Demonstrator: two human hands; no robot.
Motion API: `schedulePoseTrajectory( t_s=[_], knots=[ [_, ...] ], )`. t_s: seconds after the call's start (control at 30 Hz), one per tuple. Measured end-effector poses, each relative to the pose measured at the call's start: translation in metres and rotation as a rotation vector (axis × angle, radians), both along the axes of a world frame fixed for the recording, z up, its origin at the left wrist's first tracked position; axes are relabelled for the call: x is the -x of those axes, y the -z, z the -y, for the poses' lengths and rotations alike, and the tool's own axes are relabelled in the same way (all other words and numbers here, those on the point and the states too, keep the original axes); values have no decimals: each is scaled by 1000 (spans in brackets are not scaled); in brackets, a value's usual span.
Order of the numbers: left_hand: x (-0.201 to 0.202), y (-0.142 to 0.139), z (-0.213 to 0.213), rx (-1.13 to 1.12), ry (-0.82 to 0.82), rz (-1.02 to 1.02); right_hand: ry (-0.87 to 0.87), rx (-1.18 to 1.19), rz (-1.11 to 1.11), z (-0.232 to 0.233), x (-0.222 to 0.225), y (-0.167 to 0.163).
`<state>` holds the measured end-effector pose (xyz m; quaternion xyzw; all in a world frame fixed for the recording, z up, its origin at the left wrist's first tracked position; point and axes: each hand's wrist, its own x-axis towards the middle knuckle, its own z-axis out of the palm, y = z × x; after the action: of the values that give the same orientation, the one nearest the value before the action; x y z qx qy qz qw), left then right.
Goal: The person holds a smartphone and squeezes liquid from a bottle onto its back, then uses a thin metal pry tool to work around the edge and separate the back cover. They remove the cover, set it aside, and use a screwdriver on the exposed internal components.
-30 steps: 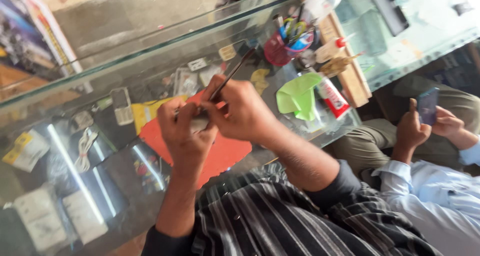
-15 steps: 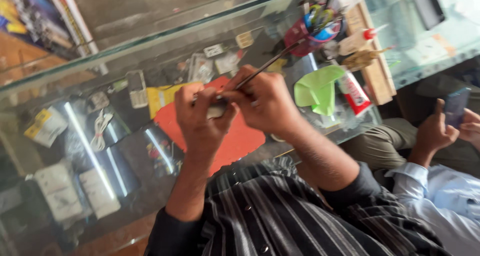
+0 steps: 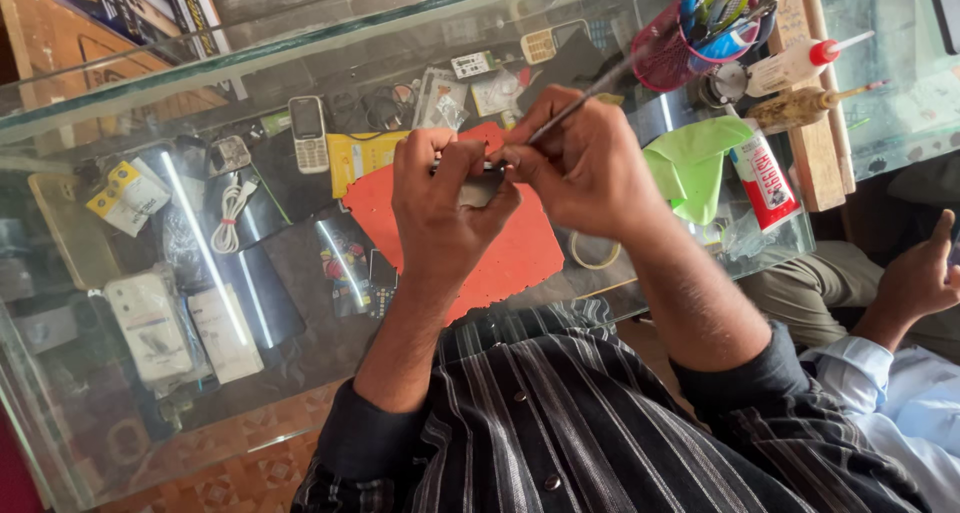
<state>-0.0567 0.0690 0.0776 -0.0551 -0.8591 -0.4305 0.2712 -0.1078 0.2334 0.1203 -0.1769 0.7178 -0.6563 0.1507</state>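
Starting at the left, we've got a glass display case (image 3: 120, 93) that works as our bench too, and it's stuffed: small packets and white boxes (image 3: 150, 328), a coiled white cable (image 3: 232, 213), and an old keypad phone (image 3: 308, 133) lying flat under the top pane, probably kept there so they show but stay out of the way. Moving over, an orange mat (image 3: 520, 253) sits on the glass right under our hands, likely to stop small parts sliding around. Our left hand (image 3: 440, 208) is curled tight around a small dark device (image 3: 482, 185), pinching it up off the mat and steadying it by the edges. Our right hand (image 3: 585, 168) is closed on a thin metal tool (image 3: 575, 108), pen-style, tip meeting the device's top edge. Further right there's a green cloth (image 3: 690, 163), then a pink mesh cup (image 3: 665, 58) packed with scissors, pens and tools standing upright for easy grabbing, and a white glue bottle (image 3: 795, 65) on a wooden block (image 3: 825, 153). Far right, another person's hand (image 3: 915, 278) is raised; can't tell what it holds.
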Motion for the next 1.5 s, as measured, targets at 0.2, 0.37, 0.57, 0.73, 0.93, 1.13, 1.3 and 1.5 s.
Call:
schedulePoseTrajectory(
  t_s=[0.2, 0.37, 0.57, 0.73, 0.93, 1.13, 1.3, 1.5],
  knots=[
    [-2, 1, -7, 25, 40, -3, 93, -254, -106, -9, -15, -8],
    [-2, 4, -10, 20, 86, -9, 52, -97, -44, -10, 0, -5],
    [-5, 5, -20, 48, 72, 16, 46, -166, -189, -21, 8, -9],
    [-4, 4, -21, 130, 64, 4, 16, -62, -58, -26, 7, -9],
    [-1, 7, -11, 60, 28, 11, 52, 99, -42, -17, -7, 4],
    [-1, 9, -3, -22, 27, -12, 85, 336, -62, 1, -18, 24],
    [-1, 7, -1, -23, 18, -16, 58, 370, 101, 3, -10, 32],
    [0, 6, 4, -115, 41, 27, 80, 259, 93, 4, -8, 33]
  ],
)
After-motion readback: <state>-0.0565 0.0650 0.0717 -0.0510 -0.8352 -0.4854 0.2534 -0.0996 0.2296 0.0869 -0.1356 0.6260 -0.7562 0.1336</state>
